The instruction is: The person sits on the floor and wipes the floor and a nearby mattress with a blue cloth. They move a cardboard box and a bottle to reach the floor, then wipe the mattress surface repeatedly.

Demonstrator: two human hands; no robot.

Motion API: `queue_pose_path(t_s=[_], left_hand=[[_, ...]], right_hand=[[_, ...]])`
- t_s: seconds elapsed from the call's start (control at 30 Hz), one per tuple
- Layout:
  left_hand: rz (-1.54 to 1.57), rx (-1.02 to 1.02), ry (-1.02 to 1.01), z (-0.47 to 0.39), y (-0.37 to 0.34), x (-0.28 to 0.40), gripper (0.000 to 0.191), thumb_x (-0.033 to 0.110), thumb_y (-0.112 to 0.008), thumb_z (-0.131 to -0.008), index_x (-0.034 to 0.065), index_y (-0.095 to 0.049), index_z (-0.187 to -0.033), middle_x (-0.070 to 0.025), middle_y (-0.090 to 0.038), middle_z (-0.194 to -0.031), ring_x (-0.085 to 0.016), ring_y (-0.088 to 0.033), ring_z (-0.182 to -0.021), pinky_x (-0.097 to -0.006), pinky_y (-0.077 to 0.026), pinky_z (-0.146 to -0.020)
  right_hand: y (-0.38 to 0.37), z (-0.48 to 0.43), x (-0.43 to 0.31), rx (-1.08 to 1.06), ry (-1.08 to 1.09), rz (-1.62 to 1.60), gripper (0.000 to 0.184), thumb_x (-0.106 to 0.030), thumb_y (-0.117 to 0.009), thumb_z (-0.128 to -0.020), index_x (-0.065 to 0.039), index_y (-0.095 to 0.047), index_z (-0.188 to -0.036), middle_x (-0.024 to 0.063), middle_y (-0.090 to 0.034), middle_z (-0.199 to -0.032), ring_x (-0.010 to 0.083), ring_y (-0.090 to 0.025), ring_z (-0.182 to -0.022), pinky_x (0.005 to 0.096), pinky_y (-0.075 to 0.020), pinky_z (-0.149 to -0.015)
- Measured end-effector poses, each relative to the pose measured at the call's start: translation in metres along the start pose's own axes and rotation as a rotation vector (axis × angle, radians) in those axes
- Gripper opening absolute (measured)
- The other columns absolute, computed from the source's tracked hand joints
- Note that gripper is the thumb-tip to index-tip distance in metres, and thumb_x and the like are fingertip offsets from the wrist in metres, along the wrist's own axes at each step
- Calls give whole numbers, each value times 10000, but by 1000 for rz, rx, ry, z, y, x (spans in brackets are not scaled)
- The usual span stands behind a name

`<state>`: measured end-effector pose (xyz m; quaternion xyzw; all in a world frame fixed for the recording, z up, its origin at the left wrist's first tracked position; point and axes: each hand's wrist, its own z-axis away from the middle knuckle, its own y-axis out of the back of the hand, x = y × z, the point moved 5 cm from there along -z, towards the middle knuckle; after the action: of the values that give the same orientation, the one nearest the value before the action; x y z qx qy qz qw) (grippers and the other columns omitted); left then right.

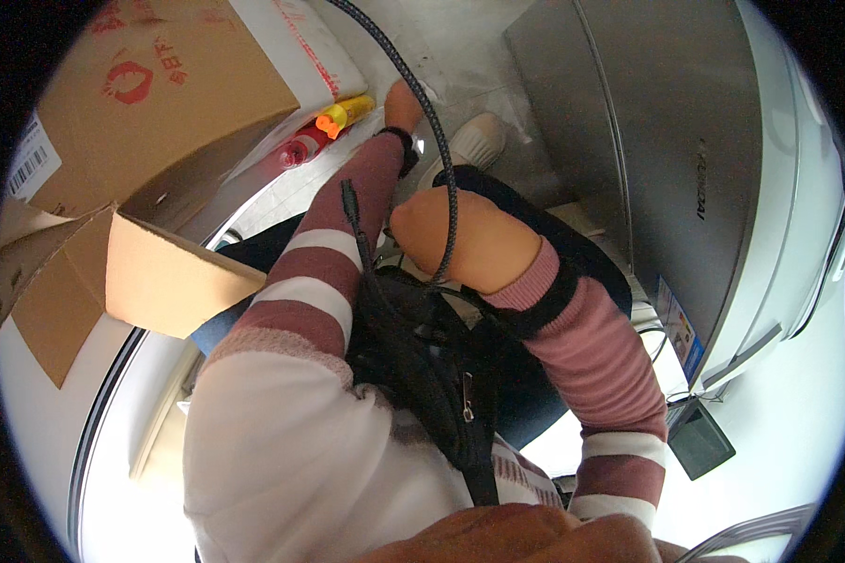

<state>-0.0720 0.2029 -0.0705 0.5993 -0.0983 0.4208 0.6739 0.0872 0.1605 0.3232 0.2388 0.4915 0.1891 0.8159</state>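
My left hand (403, 107) reaches down toward the floor tiles. Its fingers are mostly hidden, and a small white thing shows just past them. Close by on its left lie a yellow bottle with an orange cap (345, 116) and a clear bottle with red contents (297, 152). My right hand (458, 236) is bent inward above my knees, back of the hand up, its fingers out of sight. A black braided cable (445, 162) arcs over it. From a black bag (422, 331) on my front, a loose cable connector (351, 200) hangs across my left sleeve.
An open cardboard box (204, 77) with red print stands at the left, one flap (176, 278) jutting toward my left arm. A grey refrigerator-like appliance (669, 141) rises close on the right. A white shoe (479, 141) rests on the floor. A dark flat panel (700, 440) lies at lower right.
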Motion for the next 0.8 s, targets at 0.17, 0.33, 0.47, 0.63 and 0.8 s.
queue_pose_path(t_s=[0.17, 0.33, 0.47, 0.63, 0.8], left_hand=[[-147, -245, -352, 53, -25, 18, 143, 145, -631, -917, 21, -600, -853, -190, -628, -858, -419, -656, -869, -489, -506, -735], [-97, -140, -340, 22, -28, 9, 73, 83, -617, -891, 30, -597, -938, -219, -609, -941, -424, -619, -918, -501, -499, -813], [-225, 132, -298, -21, -6, 11, 77, 85, -628, -911, 12, -644, -932, -207, -624, -1013, -406, -599, -995, -467, -493, -886], [53, 297, -65, -35, 19, 10, 134, 114, -698, -886, -1, -688, -954, -196, -653, -1012, -376, -631, -985, -450, -503, -889], [17, 258, -93, -51, 12, 18, 121, 121, -703, -865, 1, -702, -877, -186, -697, -919, -394, -658, -903, -463, -519, -836]], right_hand=[[1, 1, -1, 46, 24, -33, 136, -125, -668, -832, -27, -762, -845, 207, -742, -835, 365, -757, -821, 451, -612, -676], [-2, 4, 6, -12, -68, -21, 133, -120, -675, -844, -18, -756, -875, 199, -746, -857, 345, -757, -840, 426, -614, -687], [1, 2, 6, 45, -79, 1, 143, -138, -668, -855, -28, -755, -881, 190, -745, -842, 333, -758, -836, 421, -613, -690], [-2, -1, 7, 9, -79, -25, 147, -152, -658, -865, -40, -754, -867, 180, -747, -836, 312, -762, -830, 405, -612, -691], [-4, 0, 9, 23, -63, -11, 142, -148, -664, -856, -42, -757, -865, 177, -748, -838, 309, -759, -819, 394, -612, -683]])
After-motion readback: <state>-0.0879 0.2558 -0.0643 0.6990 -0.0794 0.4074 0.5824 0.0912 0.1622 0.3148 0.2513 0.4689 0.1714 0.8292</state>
